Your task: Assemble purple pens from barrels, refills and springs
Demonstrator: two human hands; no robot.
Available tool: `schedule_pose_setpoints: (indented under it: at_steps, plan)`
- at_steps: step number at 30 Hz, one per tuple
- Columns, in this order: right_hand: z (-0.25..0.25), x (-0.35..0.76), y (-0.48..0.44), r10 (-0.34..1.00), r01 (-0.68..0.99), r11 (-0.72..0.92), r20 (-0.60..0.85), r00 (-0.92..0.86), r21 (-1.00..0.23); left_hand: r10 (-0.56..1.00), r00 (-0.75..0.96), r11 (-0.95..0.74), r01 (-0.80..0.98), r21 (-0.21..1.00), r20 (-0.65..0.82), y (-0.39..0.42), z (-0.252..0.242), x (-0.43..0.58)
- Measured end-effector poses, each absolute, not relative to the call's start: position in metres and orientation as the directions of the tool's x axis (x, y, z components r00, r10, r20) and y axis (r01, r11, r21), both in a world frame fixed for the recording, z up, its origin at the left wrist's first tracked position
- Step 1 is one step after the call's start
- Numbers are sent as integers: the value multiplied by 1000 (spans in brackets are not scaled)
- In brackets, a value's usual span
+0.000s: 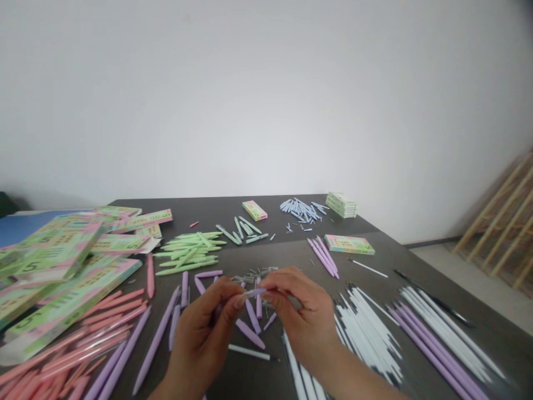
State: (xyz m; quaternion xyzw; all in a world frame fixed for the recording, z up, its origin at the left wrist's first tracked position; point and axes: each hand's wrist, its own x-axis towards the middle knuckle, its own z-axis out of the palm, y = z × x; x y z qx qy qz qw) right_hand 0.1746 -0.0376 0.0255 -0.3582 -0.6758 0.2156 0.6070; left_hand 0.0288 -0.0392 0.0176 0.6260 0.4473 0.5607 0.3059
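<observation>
Between the fingertips of both hands is a small purple pen part (255, 291), held level above the middle of the table. My left hand (208, 325) pinches its left end, and my right hand (300, 305) pinches the right end. Fingers cover much of the part, so its full shape does not show. Below and around the hands lie loose purple pen barrels (250, 334) and small clear and metallic pieces (252, 275). A white pen refill (249, 351) with a dark tip lies under the hands, near the left wrist.
Coral pen parts (120, 300) and flattened printed boxes (62, 266) crowd the left. Green pens (189, 253) and pale blue pieces (302, 210) lie farther back. White refills (368, 333) and long purple barrels (433, 350) cover the right. Stacked boxes (342, 204) stand near the back edge.
</observation>
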Motion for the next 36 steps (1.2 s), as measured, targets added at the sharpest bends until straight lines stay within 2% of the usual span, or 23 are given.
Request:
schedule_pose_setpoints:
  at_steps: [8,15,36]
  plan:
    - [24,175,-38,753,224,642,658,0,-734,870,-60,-459,261,849,489,-40,19,29]
    - [26,175,-38,749,213,648,663,-1,-732,852,13,-501,313,807,523,-37,18,22]
    - [24,176,-37,759,207,638,651,-10,-741,803,51,-573,340,746,593,-36,17,21]
